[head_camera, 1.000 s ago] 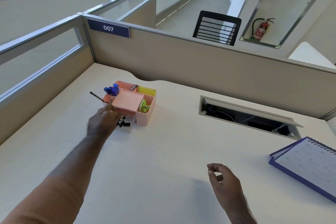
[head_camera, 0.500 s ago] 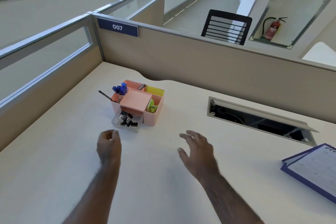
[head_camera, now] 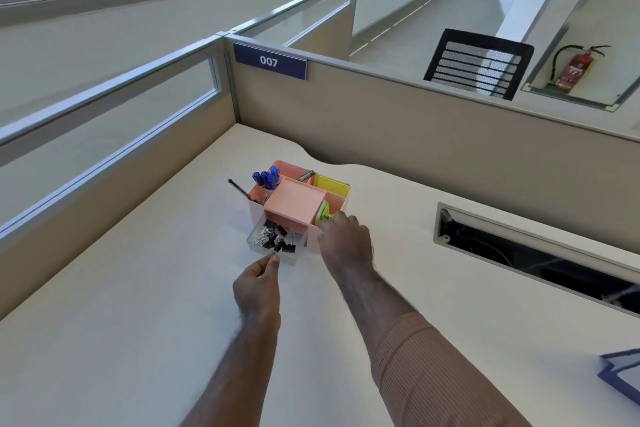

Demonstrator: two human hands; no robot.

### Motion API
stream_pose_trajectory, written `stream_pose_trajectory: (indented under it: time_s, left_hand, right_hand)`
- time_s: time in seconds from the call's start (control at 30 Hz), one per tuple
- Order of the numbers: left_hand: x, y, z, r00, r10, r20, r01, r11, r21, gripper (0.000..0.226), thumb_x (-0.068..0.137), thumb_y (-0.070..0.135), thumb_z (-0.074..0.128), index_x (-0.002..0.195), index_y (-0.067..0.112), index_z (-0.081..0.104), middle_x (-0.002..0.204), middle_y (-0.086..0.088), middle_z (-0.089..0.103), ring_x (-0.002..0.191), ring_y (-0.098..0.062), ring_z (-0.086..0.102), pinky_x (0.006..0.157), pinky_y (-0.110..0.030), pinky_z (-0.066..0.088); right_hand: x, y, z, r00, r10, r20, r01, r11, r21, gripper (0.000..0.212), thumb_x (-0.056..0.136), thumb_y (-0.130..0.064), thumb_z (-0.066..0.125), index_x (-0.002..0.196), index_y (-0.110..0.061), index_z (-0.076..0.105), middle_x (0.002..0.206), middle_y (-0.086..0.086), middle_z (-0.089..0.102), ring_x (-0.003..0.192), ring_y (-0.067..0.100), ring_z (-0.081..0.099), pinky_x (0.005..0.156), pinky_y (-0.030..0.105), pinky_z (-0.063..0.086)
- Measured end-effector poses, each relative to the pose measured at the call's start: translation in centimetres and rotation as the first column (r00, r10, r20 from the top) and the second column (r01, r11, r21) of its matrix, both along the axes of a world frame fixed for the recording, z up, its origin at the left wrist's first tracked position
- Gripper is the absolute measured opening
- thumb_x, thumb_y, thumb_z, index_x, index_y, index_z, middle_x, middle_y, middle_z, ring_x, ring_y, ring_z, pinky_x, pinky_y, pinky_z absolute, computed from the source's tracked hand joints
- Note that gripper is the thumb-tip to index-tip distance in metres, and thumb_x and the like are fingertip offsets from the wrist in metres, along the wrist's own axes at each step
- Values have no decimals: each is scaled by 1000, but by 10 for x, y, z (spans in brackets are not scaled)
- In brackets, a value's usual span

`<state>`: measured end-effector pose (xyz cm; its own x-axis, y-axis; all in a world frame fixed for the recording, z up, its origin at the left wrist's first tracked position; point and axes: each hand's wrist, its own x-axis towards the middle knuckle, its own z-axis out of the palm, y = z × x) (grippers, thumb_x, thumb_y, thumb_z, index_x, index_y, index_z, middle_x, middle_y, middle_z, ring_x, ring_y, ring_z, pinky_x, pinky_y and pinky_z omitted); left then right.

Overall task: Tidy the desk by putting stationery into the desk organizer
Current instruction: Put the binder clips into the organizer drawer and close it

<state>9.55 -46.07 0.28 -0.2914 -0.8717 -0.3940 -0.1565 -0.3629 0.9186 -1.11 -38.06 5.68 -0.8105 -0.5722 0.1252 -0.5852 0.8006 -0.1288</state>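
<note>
A pink desk organizer [head_camera: 292,206] stands on the white desk. It holds blue pens [head_camera: 266,178], a black pen [head_camera: 239,189] leaning out to the left, yellow notes [head_camera: 330,184] and a green item [head_camera: 325,213]. Its clear drawer [head_camera: 254,242] is pulled out toward me and holds several black binder clips [head_camera: 277,237]. My left hand [head_camera: 256,291] pinches thumb and forefinger at the drawer's front edge. My right hand [head_camera: 346,244] rests against the organizer's front right corner, with its fingertips by the green item.
A long open cable slot [head_camera: 519,253] is cut into the desk on the right. A blue-covered notebook [head_camera: 620,374] lies at the right edge. Beige partition walls [head_camera: 415,135] close the desk at the back and on the left.
My left hand has moved forward from the bare desk to the drawer's front edge. My right hand has swung in from mid-desk onto the organizer's right corner. The camera moved closer.
</note>
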Motion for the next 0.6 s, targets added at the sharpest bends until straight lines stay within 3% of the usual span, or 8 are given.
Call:
stream_pose_trajectory:
  time_s: [0.17,0.37,0.6]
  left_hand:
    - [-5,-3,0,1000,7,9,-7,1000,-4,25,88,18,73,110,7,74,94,-2,72,94,-18,65,82,-25,49]
    - [-21,-8,4,998,-48,30,48,999,-14,29,89,19,71,115,5,71,113,-8,72,96,-17,59,90,-31,48]
    - [-46,-8,10,993,-111,49,111,994,1,30,91,22,69,118,8,69,117,-4,71,98,-15,60,93,-36,51]
  right_hand:
    - [-7,-11,-3,998,-28,-61,28,1000,0,17,91,-24,58,102,-20,70,96,3,64,84,24,59,68,35,48]
    - [-5,-11,1,999,-21,-25,22,999,24,25,86,-24,65,111,-19,68,102,5,63,88,24,58,70,35,48]
    - [-2,-12,10,999,-44,28,43,998,43,33,87,-28,65,118,-17,65,110,6,62,97,25,57,77,36,47]
